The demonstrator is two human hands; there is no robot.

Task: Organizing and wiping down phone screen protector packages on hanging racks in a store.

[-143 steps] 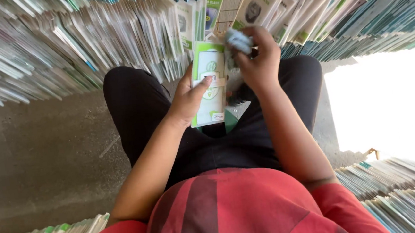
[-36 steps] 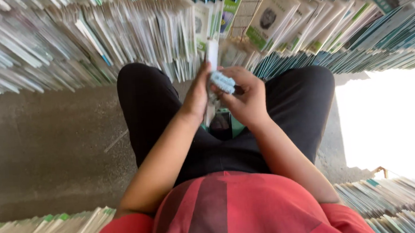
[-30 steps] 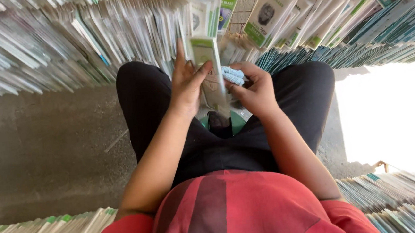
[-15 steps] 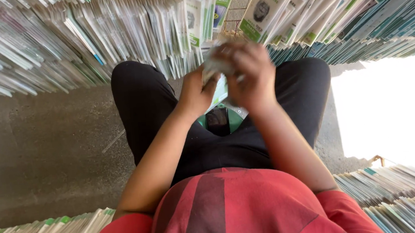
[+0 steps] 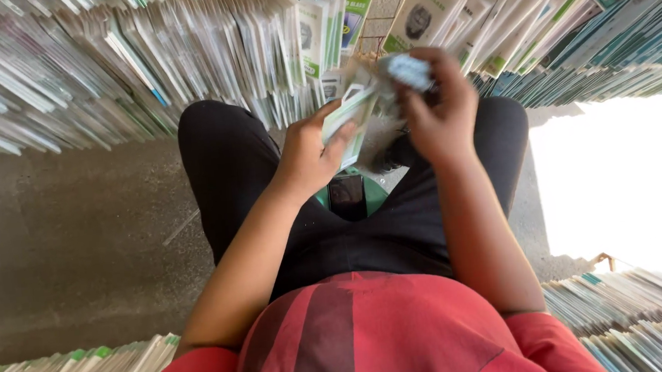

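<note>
i was seated on the floor (image 5: 64,251), knees apart, with rows of flat packets (image 5: 182,56) standing on edge ahead of me and more stacks along the near edge.

my left hand (image 5: 309,152) held a flat white-and-green pack (image 5: 350,119) tilted above my lap, thumb on its near face and the fingers wrapped behind; that grip was closed firmly on the pack. my right hand (image 5: 438,108) was raised just beside it, its grip pinched narrow on a small pale blue piece (image 5: 408,70) at the fingertips. the piece was blurred, so i could not tell what it was, or whether it touched the pack's upper end.

a dark phone (image 5: 346,196) lay on something green between my thighs, below both hands and apart from them.

as i judged it, the step in hand was working the small piece at the top end of the pack, either fitting it on or taking it off; the blur did not let me decide. the next move would have called for the left hand to keep the pack steady and tilted while the right hand brought its pinch squarely to the pack's top edge, since a slack hold would let the thin pack twist.
</note>
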